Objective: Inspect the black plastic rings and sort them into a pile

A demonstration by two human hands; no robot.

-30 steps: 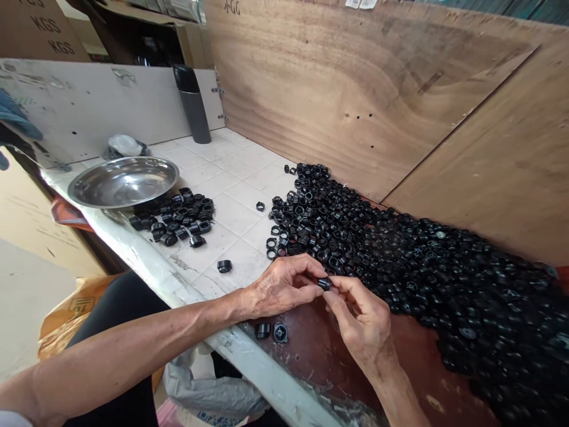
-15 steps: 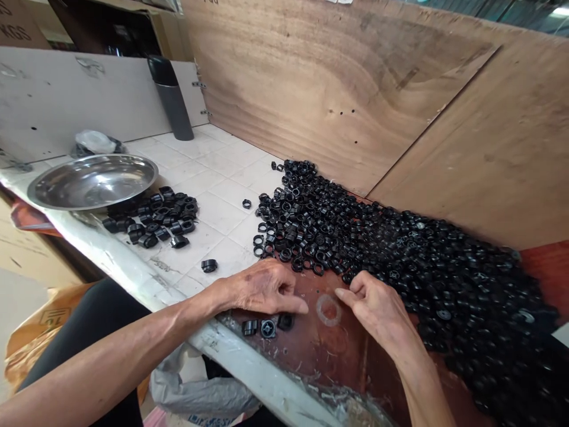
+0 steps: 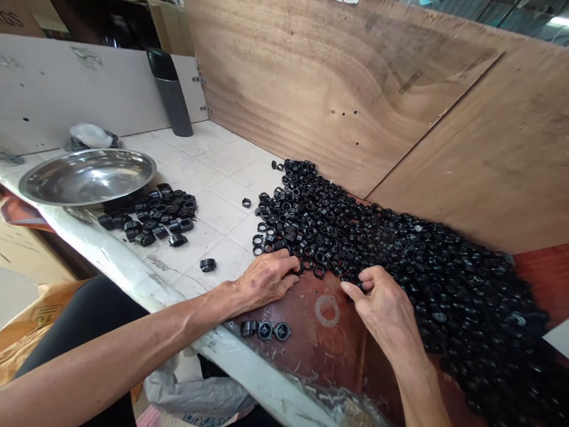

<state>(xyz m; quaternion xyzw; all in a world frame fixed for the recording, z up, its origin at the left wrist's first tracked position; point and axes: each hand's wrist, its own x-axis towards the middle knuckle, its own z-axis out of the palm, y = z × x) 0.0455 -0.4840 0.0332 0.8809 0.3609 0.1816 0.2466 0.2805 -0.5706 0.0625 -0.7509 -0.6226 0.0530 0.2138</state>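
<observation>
A large heap of small black plastic rings and caps [image 3: 400,261] spreads across the bench toward the right. My left hand [image 3: 267,279] lies palm down at the heap's near edge, its fingertips curled onto the rings. My right hand [image 3: 382,305] is at the heap too, thumb and fingers pinched on a black piece [image 3: 361,286]. Three assembled black pieces [image 3: 265,330] sit in a row near the bench's front edge, just below my left hand.
A steel bowl [image 3: 86,176] stands at the left, with a smaller pile of black pieces [image 3: 153,216] beside it. A single black piece [image 3: 207,264] lies on the white tiles. A dark tumbler [image 3: 171,92] stands in the corner. Plywood walls [image 3: 355,89] close off the back and right.
The piece both hands held together a second ago now lies in the row at the front edge. Both hands have moved forward to the heap, and the right has pinched a new piece.
</observation>
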